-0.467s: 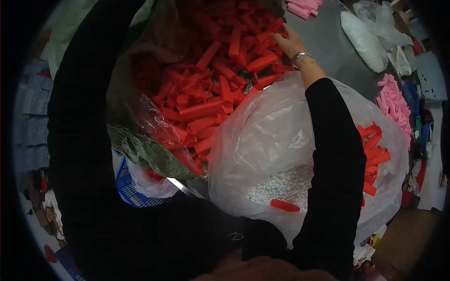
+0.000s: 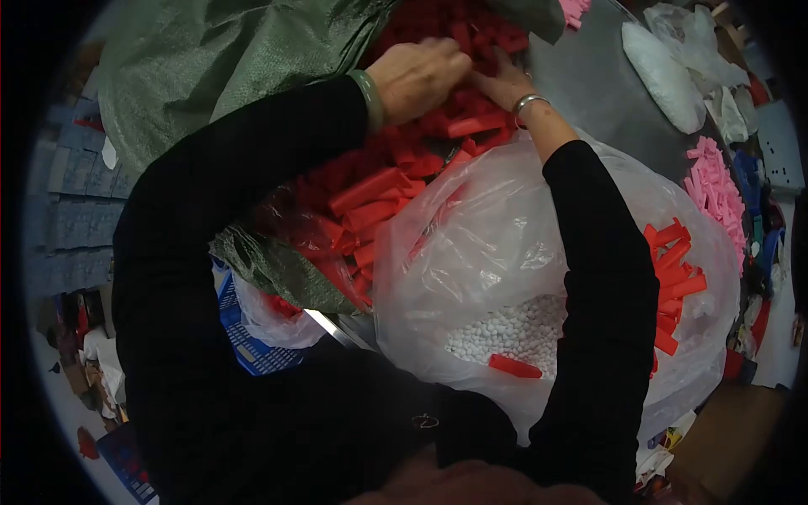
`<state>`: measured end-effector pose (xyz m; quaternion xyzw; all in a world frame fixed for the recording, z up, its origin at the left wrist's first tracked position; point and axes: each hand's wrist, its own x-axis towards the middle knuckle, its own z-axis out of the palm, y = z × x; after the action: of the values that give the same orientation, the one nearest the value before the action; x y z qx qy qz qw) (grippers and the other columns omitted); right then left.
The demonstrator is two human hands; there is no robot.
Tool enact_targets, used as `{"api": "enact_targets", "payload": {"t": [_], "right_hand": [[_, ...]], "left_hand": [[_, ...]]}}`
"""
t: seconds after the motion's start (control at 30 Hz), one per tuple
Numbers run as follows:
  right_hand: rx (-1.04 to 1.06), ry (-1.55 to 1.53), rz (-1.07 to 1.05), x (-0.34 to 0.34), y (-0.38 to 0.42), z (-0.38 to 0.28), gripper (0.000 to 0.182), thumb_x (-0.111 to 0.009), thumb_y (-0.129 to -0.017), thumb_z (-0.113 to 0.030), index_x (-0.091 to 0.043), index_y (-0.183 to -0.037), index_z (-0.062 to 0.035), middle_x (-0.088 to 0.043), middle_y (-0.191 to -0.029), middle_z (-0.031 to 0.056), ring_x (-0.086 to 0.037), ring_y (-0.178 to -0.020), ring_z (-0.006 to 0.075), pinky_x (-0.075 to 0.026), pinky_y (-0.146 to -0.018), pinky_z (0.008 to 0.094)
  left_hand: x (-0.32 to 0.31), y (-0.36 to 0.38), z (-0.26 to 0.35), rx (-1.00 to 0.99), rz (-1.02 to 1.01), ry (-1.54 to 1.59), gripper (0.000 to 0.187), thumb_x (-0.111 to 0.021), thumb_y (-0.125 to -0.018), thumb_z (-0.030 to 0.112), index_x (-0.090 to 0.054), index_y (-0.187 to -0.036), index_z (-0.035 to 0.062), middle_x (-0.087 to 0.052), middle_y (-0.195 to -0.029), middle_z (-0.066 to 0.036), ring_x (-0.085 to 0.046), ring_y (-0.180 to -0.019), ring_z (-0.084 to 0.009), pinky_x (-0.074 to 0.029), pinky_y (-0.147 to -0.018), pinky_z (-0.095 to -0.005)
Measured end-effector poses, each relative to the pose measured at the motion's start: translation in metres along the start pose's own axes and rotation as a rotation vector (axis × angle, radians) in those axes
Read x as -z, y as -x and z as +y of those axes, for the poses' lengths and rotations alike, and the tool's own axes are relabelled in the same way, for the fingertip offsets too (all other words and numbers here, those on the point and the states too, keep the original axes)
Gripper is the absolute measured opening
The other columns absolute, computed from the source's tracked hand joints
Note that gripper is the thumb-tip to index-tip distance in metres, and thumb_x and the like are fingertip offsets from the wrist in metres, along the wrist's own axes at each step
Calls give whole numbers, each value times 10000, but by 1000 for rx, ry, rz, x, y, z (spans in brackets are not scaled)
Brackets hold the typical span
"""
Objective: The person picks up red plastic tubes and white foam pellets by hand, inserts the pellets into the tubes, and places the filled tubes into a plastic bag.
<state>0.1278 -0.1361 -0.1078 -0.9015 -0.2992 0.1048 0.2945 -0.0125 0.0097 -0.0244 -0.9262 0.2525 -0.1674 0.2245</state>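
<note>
My left hand [image 2: 419, 80], with a green bangle at its wrist, is over the heap of red tubes [image 2: 370, 189] at the top centre. Its fingers are curled closed; what they hold, if anything, is hidden. Just right of it, almost touching, my right hand [image 2: 503, 82] wears a silver bracelet and reaches among the red pieces with its fingers partly hidden. The red heap spills from a green woven sack [image 2: 210, 59]. Below my right hand lies a clear plastic bag [image 2: 471, 236] with white pellets [image 2: 505, 332] and one red tube [image 2: 514, 366].
More red tubes [image 2: 673, 282] are at the right of the clear bag. Pink pieces [image 2: 714, 189] and a white filled bag [image 2: 663, 76] lie on the grey table [image 2: 581, 80]. A blue basket [image 2: 265, 355] stands at the lower left.
My left hand has come into view over the red heap beside my right hand. The green sack now covers more of the upper left. My right hand has shifted slightly down and left.
</note>
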Motion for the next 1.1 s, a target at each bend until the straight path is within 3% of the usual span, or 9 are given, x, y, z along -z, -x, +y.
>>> {"api": "enact_targets", "payload": {"t": [0.03,0.07,0.33,0.57,0.7,0.87,0.9,1.07,1.1], "right_hand": [[-65,34,31,-6,-8,2,1241,-605,-534,-857,-316,-1458,-82,-374,-1446,252,-348,-1351,399,-295,-1111,418],[-61,34,29,-5,-6,0,1241,-605,-534,-857,-316,-1458,-82,-374,-1446,252,-348,-1351,399,-295,-1111,418],[-133,-73,-179,4,1,-32,1316,-688,-565,-769,-200,-1461,62,-358,-1454,260,-360,-1359,353,-292,-1119,365],[-110,-267,-186,-7,9,-47,1353,-726,-556,-733,-121,-1482,45,-316,-1478,257,-354,-1362,351,-292,-1121,374],[-97,-445,-211,2,23,-53,1327,-777,-556,-666,-102,-1506,-31,-325,-1476,224,-409,-1323,325,-400,-1036,429],[-15,-611,-203,-25,11,-47,1219,-815,-602,-555,-136,-1516,-120,-380,-1442,179,-474,-1257,300,-498,-875,475],[33,-705,-208,-31,4,-43,1197,-818,-618,-526,-132,-1515,-127,-399,-1428,161,-486,-1239,297,-500,-845,479],[-54,-870,-299,-16,23,-58,1185,-830,-639,-451,-98,-1519,-142,-444,-1396,121,-513,-1195,275,-504,-766,460],[-5,-865,-257,-21,21,-54,1191,-834,-636,-442,-93,-1520,-141,-450,-1392,114,-512,-1194,264,-503,-753,441]], "left_hand": [[-16,8,0,294,-294,45,273,-569,-891,237,-565,-1069,30,-595,-1034,-193,-627,-942,-354,-508,-852,-405],[-28,14,-12,654,-158,380,385,-546,-923,294,-531,-1209,38,-600,-1141,-188,-632,-957,-346,-508,-867,-384],[-104,10,-77,714,-193,573,441,-537,-931,325,-486,-1278,58,-585,-1202,-174,-630,-984,-333,-501,-886,-391],[-122,16,-76,774,-259,739,501,-529,-939,356,-441,-1346,78,-570,-1264,-161,-628,-1011,-319,-495,-904,-397],[-123,24,-79,786,-281,816,528,-525,-942,369,-421,-1376,87,-563,-1290,-155,-627,-1023,-314,-492,-913,-399],[-93,14,-62,1083,-525,1458,920,-601,-718,745,-507,-1361,94,-492,-1383,-182,-493,-1260,-267,-419,-1008,-344],[-86,17,-59,1085,-524,1451,920,-601,-718,745,-507,-1361,94,-492,-1383,-182,-493,-1260,-267,-419,-1008,-344],[-51,32,-44,313,-386,777,702,-600,-855,482,-388,-1420,124,-474,-1390,-92,-514,-1196,-222,-428,-1020,-390],[-67,34,-44,308,-384,775,702,-600,-855,482,-388,-1420,124,-474,-1390,-92,-514,-1196,-222,-428,-1020,-390]]}}
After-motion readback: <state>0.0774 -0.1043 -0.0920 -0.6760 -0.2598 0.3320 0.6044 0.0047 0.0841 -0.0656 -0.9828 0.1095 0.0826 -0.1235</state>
